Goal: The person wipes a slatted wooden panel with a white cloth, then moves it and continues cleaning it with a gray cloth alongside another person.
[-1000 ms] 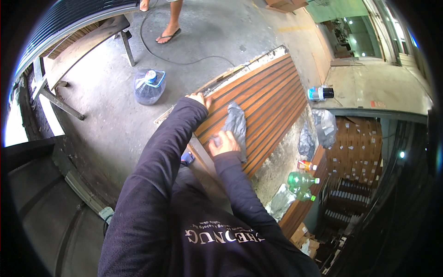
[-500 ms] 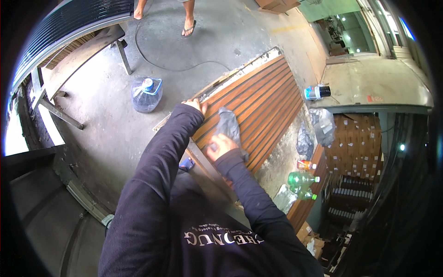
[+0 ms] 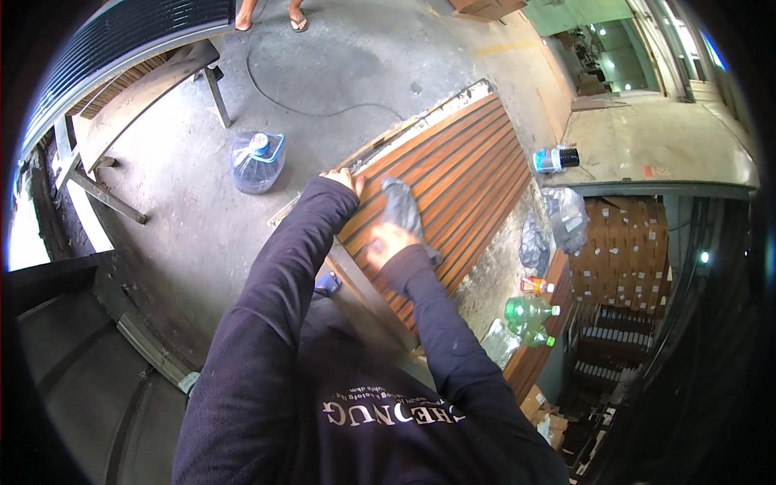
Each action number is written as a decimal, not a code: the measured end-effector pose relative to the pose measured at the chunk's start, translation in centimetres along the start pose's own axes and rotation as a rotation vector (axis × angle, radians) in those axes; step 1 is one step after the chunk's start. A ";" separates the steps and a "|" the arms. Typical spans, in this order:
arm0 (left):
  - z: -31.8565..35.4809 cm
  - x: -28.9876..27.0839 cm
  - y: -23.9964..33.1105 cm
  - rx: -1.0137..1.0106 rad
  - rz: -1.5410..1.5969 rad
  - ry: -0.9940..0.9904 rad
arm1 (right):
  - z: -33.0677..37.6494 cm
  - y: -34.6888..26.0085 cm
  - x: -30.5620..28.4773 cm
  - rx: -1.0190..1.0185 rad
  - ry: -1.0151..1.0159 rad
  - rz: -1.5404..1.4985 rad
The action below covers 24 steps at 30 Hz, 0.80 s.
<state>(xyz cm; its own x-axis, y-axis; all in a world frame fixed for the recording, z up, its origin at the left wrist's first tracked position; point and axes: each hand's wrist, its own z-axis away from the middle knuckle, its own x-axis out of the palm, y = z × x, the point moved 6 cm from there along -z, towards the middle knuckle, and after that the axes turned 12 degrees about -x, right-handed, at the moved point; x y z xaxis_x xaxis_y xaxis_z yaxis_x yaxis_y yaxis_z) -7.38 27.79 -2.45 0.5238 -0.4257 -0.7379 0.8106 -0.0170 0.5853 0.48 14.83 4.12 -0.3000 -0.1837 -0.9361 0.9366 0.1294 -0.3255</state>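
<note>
A brown wooden slatted panel [image 3: 465, 174] with dark grooves lies at a slant before me on a worn, pale-edged bench. At its far left corner, my left hand [image 3: 346, 179] has its fingers closed over the edge. My right hand [image 3: 390, 241], smeared by motion, is on a crumpled grey cloth [image 3: 402, 206] and presses it against the slats near the panel's left end. Part of the cloth sticks out beyond the fingers on the far side, and another part shows by the wrist.
A large clear jug [image 3: 258, 166] with a blue cap stands on the floor at left. Along the right lie a grey plastic bag [image 3: 565, 220], green bottles [image 3: 527, 311], a small orange bottle [image 3: 534, 285] and a dark-lidded container [image 3: 556, 159]. Another person's feet [image 3: 297, 18] show at the top.
My right hand and the cloth have slid slightly farther from me along the slats. My left hand stays at the corner. One of the other person's feet has moved back and left.
</note>
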 end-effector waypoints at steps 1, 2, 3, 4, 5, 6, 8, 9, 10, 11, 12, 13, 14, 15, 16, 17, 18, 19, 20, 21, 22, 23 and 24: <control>-0.3 0.2 -0.3 -0.003 -0.012 0.006 | -0.2 -1.8 0.7 -0.117 -0.057 -0.043; -0.4 0.5 -0.8 -0.024 0.001 -0.025 | -0.4 -2.5 1.3 -0.112 -0.162 -0.113; -0.6 0.6 -0.6 -0.021 0.004 -0.021 | -0.4 -1.9 1.5 -0.113 -0.160 -0.109; -0.6 0.8 -0.5 -0.018 0.001 -0.028 | -0.3 -0.7 1.4 -0.083 -0.072 -0.078; -0.7 0.9 -0.3 -0.016 -0.001 -0.035 | -0.2 0.4 1.2 -0.053 0.015 -0.047; -0.5 0.7 -0.2 -0.022 0.011 -0.022 | 0.0 1.4 0.8 0.108 -0.006 -0.022; -0.1 0.3 -0.1 -0.018 0.008 -0.020 | 0.0 0.8 0.8 0.086 -0.048 -0.028; -0.1 -0.2 0.0 -0.006 0.006 -0.010 | -0.3 0.4 0.9 0.063 -0.080 -0.029; 0.0 -0.3 0.0 -0.012 0.000 -0.035 | -0.2 -0.6 1.8 -0.100 -0.158 -0.091; 0.0 0.0 -0.2 -0.007 -0.001 -0.033 | -0.2 -0.7 1.6 -0.099 -0.153 -0.089; 0.0 0.0 -0.3 -0.003 -0.012 -0.013 | -0.4 -0.8 1.3 -0.065 -0.176 -0.110; -0.1 0.0 -0.3 0.001 -0.023 0.006 | -0.4 -0.7 1.1 -0.030 -0.199 -0.131; -0.3 0.2 -0.2 -0.008 -0.030 -0.014 | -0.1 0.3 1.3 0.036 -0.066 -0.117; 0.0 -0.2 0.0 -0.007 -0.030 -0.017 | 0.1 0.3 1.4 0.039 -0.066 -0.118; 0.2 -0.6 0.3 -0.008 -0.024 -0.045 | 0.2 0.7 1.1 0.115 -0.008 -0.082; 0.3 -0.6 0.5 -0.008 -0.017 -0.072 | 0.4 1.0 0.7 0.191 0.052 -0.047; 0.3 -0.6 0.4 -0.006 -0.017 -0.072 | 0.1 0.3 0.6 0.141 0.047 -0.045; 0.1 -0.5 0.2 -0.012 -0.019 -0.070 | 0.2 0.1 0.7 0.141 0.049 -0.044; 0.0 -0.3 -0.2 -0.019 -0.022 -0.067 | 0.1 -0.6 1.3 0.055 -0.003 -0.074; -0.4 0.0 -0.6 -0.015 -0.020 -0.061 | -0.1 -1.2 1.7 -0.034 -0.051 -0.099; -0.6 0.4 -0.9 0.006 0.004 -0.073 | 0.1 -0.9 1.5 0.019 -0.019 -0.085; -1.0 0.8 -1.1 0.026 0.028 -0.085 | -0.2 0.0 1.7 0.013 -0.015 -0.082; -0.6 0.3 -0.9 0.006 0.040 -0.216 | 0.5 2.3 1.2 0.106 0.154 -0.033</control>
<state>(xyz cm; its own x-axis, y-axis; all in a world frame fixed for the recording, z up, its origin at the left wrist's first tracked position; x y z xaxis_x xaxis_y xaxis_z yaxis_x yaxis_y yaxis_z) -7.74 28.23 -3.43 0.4870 -0.6102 -0.6248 0.7884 -0.0007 0.6152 2.40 14.47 2.33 -0.3477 -0.0335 -0.9370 0.9371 0.0207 -0.3484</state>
